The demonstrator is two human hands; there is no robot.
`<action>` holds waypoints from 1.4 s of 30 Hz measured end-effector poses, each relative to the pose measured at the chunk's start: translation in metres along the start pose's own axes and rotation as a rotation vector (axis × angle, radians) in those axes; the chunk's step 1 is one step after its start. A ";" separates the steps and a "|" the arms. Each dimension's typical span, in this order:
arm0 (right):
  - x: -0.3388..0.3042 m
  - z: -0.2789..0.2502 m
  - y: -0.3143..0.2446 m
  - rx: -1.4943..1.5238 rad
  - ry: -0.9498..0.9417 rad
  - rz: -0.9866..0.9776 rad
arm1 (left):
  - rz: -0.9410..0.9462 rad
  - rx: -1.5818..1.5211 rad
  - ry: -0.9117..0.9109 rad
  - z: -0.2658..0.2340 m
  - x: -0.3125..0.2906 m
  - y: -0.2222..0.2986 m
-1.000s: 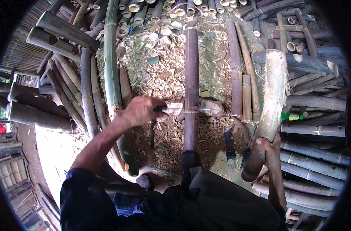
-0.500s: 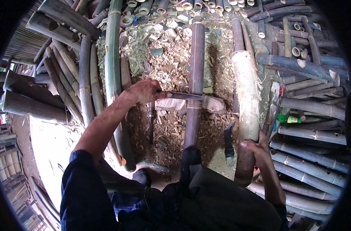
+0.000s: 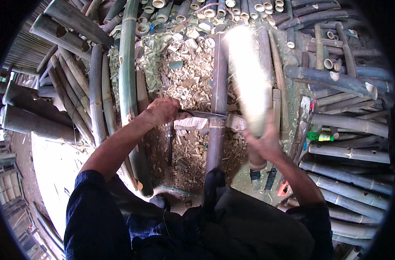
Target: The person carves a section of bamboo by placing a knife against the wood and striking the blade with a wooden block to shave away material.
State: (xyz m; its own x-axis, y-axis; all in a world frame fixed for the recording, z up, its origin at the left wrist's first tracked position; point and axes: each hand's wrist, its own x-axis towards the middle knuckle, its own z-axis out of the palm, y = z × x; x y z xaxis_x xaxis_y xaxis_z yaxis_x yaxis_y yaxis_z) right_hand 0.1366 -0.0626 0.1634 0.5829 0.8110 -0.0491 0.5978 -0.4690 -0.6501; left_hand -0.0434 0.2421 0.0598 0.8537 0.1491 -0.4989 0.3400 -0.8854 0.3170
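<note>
My left hand (image 3: 165, 108) is closed around the handle of a knife (image 3: 206, 115). Its blade lies across a dark bamboo pole (image 3: 218, 86), just above a node. The pole runs from between my legs out to the far side, over a rough wood block (image 3: 193, 123). To the right of the pole, my right hand (image 3: 266, 141) grips a thick wooden club (image 3: 248, 78) around its lower middle. The club's far part is pale and blurred by motion, tilted left at the top, while its near end is brown.
Wood chips (image 3: 191, 86) cover the ground. A long green bamboo pole (image 3: 127, 56) lies left of the work. A chisel-like tool (image 3: 170, 143) is near the block. Stacked bamboo (image 3: 349, 149) fills the right side, by a green bottle (image 3: 319, 136). Cut tubes (image 3: 210, 11) line the far side.
The club has swung up and leftward with my right hand, toward the dark pole, uncovering another wrapped handle near the ground. My left hand and the knife have stayed nearly in place.
</note>
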 end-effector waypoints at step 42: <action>0.075 -0.150 -0.136 0.366 0.062 0.108 | 0.140 -0.256 -0.225 0.032 0.030 -0.038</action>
State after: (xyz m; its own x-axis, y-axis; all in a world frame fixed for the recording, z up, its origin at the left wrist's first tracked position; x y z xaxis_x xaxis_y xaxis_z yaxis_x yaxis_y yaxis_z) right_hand 0.1819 0.0096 0.3621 0.6707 0.7359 -0.0930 0.3019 -0.3853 -0.8720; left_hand -0.0435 0.2655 0.0069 0.8006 -0.0914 -0.5922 0.3378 -0.7474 0.5721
